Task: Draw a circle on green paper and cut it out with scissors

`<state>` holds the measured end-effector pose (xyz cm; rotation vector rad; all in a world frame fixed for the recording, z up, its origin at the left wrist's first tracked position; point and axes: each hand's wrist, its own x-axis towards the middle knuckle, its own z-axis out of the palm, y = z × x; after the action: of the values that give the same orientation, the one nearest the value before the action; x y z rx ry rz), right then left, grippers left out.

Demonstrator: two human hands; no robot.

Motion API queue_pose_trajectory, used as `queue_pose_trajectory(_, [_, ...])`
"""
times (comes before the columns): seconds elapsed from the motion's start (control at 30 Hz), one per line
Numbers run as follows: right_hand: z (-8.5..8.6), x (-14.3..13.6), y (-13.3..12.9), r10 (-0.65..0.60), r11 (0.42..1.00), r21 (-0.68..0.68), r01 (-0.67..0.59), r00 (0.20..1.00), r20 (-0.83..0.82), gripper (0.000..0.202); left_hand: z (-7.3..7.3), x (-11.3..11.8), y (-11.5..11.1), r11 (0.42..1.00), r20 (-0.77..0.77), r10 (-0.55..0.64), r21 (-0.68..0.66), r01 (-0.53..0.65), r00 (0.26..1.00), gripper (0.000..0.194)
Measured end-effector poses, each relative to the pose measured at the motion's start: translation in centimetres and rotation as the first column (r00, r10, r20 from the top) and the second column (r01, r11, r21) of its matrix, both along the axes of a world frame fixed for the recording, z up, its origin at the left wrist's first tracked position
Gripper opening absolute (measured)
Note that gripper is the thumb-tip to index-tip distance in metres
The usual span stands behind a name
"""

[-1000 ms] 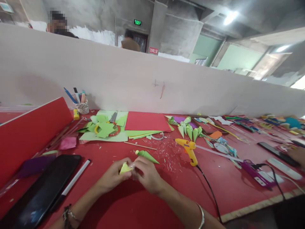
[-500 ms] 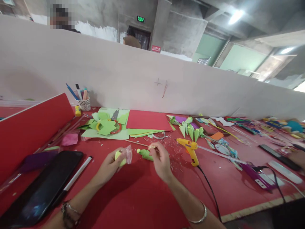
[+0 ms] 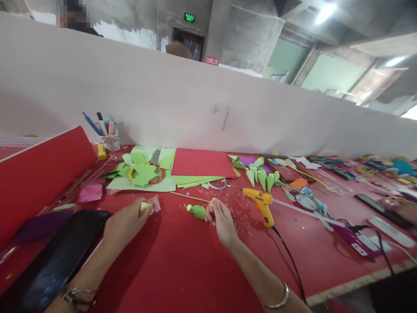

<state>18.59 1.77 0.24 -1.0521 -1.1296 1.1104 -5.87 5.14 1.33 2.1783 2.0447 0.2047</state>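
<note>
My left hand (image 3: pixel 125 221) is closed round a yellow-green lump (image 3: pixel 144 208) in a small clear plastic bag (image 3: pixel 155 203), whose open end sticks out past the fingers. With fingertips pinched together, my right hand (image 3: pixel 222 221) is over the red tabletop; a tiny pale bit may be at the tips, too small to name. Just left of those fingers lies a rolled green paper piece (image 3: pixel 197 211) with a pale yellow ball on its end. Behind it a thin wooden stick (image 3: pixel 190 197) reaches toward the right hand.
A yellow glue gun (image 3: pixel 262 204) lies right, its black cord trailing forward. Scissors (image 3: pixel 155 157) rest among green paper pieces (image 3: pixel 143 174). Several green paper cones (image 3: pixel 260 176) lie at back right. A black phone (image 3: pixel 55 261) is at left; another person's hand (image 3: pixel 407 213) shows far right.
My left hand has moved left with the bagged lump, away from the right hand, and now covers most of the white marker. My right hand stays near the green piece, its fingers curled more.
</note>
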Motion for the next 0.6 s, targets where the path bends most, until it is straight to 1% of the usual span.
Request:
queue_pose_trajectory(0.07, [0.0, 0.2, 0.3, -0.033, 0.999, -0.010, 0.034, 0.997, 0.064, 0.030, -0.4, -0.3, 0.3, 0.990, -0.044, -0.046, 0.129, 0.051, 0.998, 0.035])
queue_pose_trajectory(0.1, [0.0, 0.4, 0.4, -0.044, 0.999, -0.019, 0.046, 0.994, 0.102, 0.024, -0.6, -0.4, 0.4, 0.972, -0.067, -0.060, 0.221, 0.074, 0.996, 0.036])
queue_pose_trajectory(0.17, [-0.2, 0.7, 0.6, -0.057, 0.997, -0.034, 0.063, 0.985, 0.162, 0.017, -0.8, -0.2, 0.5, 0.915, -0.075, -0.093, 0.387, 0.115, 0.993, 0.039])
queue_pose_trajectory(0.2, [-0.2, 0.7, 0.7, -0.054, 0.997, -0.041, 0.062, 0.983, 0.177, 0.018, -0.9, 0.1, 0.4, 0.887, -0.045, -0.125, 0.442, 0.132, 0.991, 0.040])
queue_pose_trajectory(0.27, [-0.3, 0.6, 0.7, -0.037, 0.997, -0.056, 0.048, 0.984, 0.176, 0.023, -0.8, 1.0, 0.0, 0.857, 0.070, -0.233, 0.486, 0.171, 0.970, 0.039])
queue_pose_trajectory(0.3, [-0.3, 0.5, 0.6, -0.021, 0.998, -0.056, 0.031, 0.985, 0.169, 0.024, -0.7, 1.7, -0.4, 0.854, 0.142, -0.301, 0.481, 0.200, 0.943, 0.037])
queue_pose_trajectory(0.33, [-0.3, 0.3, 0.4, 0.002, 0.999, -0.049, 0.007, 0.987, 0.164, 0.024, -0.5, 2.3, -0.9, 0.861, 0.219, -0.367, 0.447, 0.242, 0.904, 0.034])
queue_pose_trajectory(0.43, [0.0, -0.4, -0.2, 0.092, 0.996, -0.009, -0.092, 0.985, 0.146, 0.024, -0.2, 4.4, -2.6, 0.877, 0.424, -0.471, 0.314, 0.362, 0.774, 0.026])
queue_pose_trajectory(0.5, [0.1, -0.8, -0.6, 0.163, 0.986, 0.000, -0.164, 0.977, 0.136, 0.024, -0.2, 5.4, -3.4, 0.882, 0.549, -0.469, 0.241, 0.406, 0.692, 0.024])
queue_pose_trajectory(0.6, [0.3, -1.2, -1.2, 0.241, 0.970, -0.020, -0.241, 0.955, 0.175, 0.017, -0.6, 6.4, -3.9, 0.904, 0.742, -0.371, 0.151, 0.401, 0.558, 0.021])
